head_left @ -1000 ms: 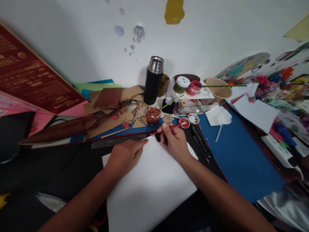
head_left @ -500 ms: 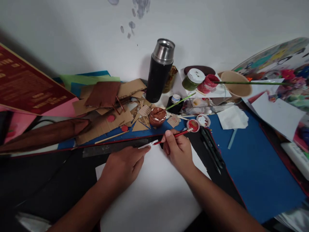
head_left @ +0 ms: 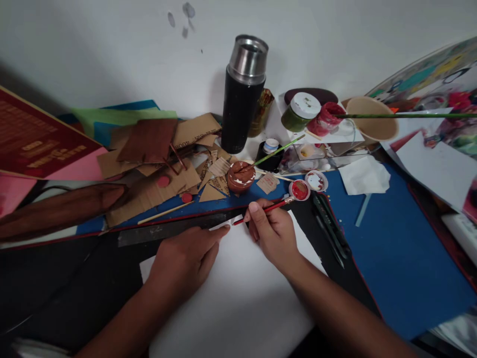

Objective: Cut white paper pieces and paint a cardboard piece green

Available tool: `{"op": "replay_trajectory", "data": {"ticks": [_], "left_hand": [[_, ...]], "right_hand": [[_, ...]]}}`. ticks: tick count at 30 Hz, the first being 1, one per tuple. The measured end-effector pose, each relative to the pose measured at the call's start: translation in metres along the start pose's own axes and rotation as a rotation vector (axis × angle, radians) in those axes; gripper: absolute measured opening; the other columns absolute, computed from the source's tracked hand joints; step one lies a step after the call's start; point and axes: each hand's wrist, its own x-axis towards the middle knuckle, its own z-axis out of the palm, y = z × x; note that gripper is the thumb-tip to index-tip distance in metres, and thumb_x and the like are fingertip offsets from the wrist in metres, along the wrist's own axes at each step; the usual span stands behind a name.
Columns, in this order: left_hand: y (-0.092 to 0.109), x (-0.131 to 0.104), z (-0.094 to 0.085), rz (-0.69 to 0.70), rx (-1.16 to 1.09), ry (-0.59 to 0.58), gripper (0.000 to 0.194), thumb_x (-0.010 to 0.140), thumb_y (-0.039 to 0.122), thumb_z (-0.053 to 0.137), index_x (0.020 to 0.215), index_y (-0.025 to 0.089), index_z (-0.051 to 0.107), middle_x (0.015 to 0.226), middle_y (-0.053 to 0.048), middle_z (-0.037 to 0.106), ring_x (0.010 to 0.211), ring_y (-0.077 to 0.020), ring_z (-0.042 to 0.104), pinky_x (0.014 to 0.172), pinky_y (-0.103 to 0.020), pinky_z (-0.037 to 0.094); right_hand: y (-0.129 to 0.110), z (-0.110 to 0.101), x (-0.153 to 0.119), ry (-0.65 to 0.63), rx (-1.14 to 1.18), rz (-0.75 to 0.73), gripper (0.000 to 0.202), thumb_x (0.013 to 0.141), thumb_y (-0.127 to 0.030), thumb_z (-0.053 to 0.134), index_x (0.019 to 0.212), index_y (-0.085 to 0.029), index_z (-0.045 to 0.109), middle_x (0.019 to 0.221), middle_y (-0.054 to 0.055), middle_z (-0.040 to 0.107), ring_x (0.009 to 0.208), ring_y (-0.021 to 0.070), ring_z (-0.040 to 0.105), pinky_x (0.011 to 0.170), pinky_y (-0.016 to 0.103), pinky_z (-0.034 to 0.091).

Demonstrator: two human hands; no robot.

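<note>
Pinching one red stick, the right hand (left hand: grip unclear) sits near one pot.

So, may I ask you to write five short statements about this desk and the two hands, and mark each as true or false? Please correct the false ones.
1. The right hand holds a thin red stick. True.
2. The black bottle lies on its side. False: the black bottle stands upright.
3. A green stick leans out of the jar of brown paint. True.
4. The white tissue is under the left hand. False: the left hand is over the white paper; the white tissue lies on the right side.
5. The pot of red paint is open. True.
</note>
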Motion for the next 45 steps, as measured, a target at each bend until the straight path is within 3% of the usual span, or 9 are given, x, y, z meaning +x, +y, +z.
{"op": "replay_trajectory", "data": {"ticks": [36,45], "left_hand": [[0.0005,0.0015,0.0011,-0.016,0.013,0.002,0.036,0.106,0.018,0.049,0.119,0.021,0.082,0.079,-0.003,0.081,0.065,-0.0168,0.073,0.059,-0.027,0.054],[0.0004,0.0,0.0024,-0.04,-0.004,-0.013,0.035,0.105,0.018,0.052,0.121,0.023,0.082,0.09,-0.004,0.085,0.073,-0.018,0.078,0.065,-0.029,0.058]], "right_hand": [[-0.0005,0.0043,0.0029,0.007,0.008,0.053,0.049,0.109,-0.061,0.055,0.081,-0.022,0.065,0.05,-0.007,0.049,0.043,0.0113,0.047,0.046,0.023,0.036],[-0.0007,0.0068,0.0036,0.018,0.028,0.052,0.051,0.107,-0.065,0.057,0.082,-0.021,0.064,0.049,-0.007,0.05,0.044,0.012,0.047,0.046,0.023,0.036]]}}
